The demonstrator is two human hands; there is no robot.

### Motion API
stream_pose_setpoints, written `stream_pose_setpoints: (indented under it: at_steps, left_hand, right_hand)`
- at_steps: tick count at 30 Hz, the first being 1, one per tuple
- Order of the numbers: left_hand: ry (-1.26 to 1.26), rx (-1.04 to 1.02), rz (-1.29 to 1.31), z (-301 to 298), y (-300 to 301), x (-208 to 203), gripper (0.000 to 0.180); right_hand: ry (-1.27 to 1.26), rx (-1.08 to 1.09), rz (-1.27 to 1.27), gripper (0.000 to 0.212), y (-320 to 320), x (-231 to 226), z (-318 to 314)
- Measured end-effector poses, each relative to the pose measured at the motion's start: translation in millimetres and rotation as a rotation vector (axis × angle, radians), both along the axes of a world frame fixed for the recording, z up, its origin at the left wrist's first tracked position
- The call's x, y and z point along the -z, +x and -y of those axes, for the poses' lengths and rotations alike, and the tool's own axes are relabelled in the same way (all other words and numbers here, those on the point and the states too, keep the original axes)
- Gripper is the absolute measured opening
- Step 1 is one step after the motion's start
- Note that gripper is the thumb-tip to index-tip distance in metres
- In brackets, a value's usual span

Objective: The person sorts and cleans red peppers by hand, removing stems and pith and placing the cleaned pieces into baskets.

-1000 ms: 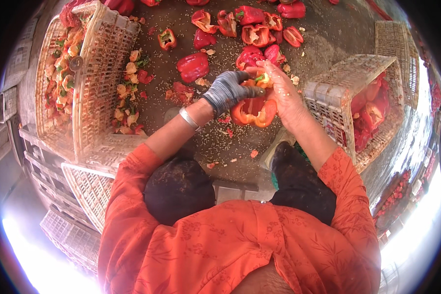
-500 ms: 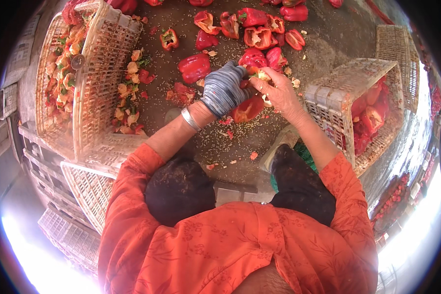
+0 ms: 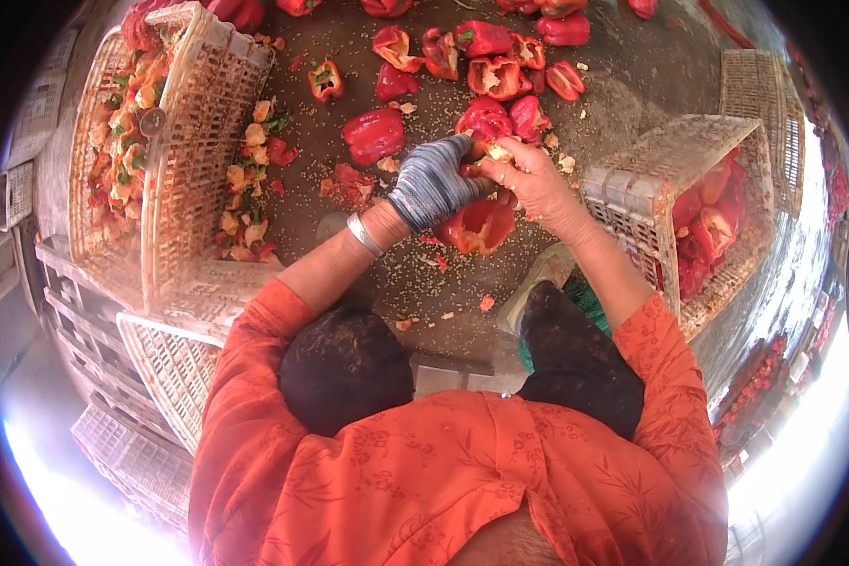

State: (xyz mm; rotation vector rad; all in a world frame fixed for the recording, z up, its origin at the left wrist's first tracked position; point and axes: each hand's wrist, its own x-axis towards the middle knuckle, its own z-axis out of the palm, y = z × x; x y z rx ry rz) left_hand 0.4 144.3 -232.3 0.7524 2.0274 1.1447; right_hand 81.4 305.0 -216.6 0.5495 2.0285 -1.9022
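Observation:
My left hand (image 3: pixel 436 184), in a grey striped glove, is closed round a red bell pepper (image 3: pixel 472 172), mostly hidden behind the fingers. My bare right hand (image 3: pixel 535 187) meets it, thumb and fingers closed on the same pepper beside its pale, seedy core (image 3: pixel 497 154). Just below both hands lies an opened red pepper half (image 3: pixel 478 226) on the seed-strewn ground. Whole red peppers (image 3: pixel 484 120) sit right beyond my fingertips.
A crate (image 3: pixel 203 104) on the left holds pepper cores (image 3: pixel 123 160); more cores (image 3: pixel 247 179) lie beside it. On the right, a tipped crate (image 3: pixel 632 184) contains red pepper pieces (image 3: pixel 712 231). Whole and cut peppers (image 3: pixel 500 75) are scattered ahead on the ground (image 3: pixel 623 85).
My right hand has turned slightly inward over the pepper, its fingers now closer to the left glove. Both hands stay together in nearly the same place.

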Motion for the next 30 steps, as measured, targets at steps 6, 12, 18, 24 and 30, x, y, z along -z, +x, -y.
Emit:
stream_pose_setpoints:
  at_steps: [6,12,18,24,30]
  left_hand:
    - [-0.033,-0.039,-0.067,2.0,3.2,11.2,0.040]
    - [0.045,0.054,0.204,2.4,1.4,25.4,0.034]
    - [0.166,0.009,0.824,16.5,9.2,22.8,0.026]
    - [0.263,-0.319,1.230,18.6,2.5,44.7,0.018]
    - [0.275,-0.188,1.033,27.5,14.1,86.8,0.018]
  right_hand:
    - [0.571,-0.091,-0.290,0.025,-0.2,7.7,15.0]
    - [0.909,-0.268,-0.639,0.028,2.6,-1.4,9.5]
    - [1.186,-0.271,-0.195,0.035,4.1,1.0,-36.7]
    - [0.420,-0.300,-0.233,0.060,29.7,-35.4,-6.6]
    - [0.490,-0.472,-0.330,0.038,31.6,-6.5,28.3]
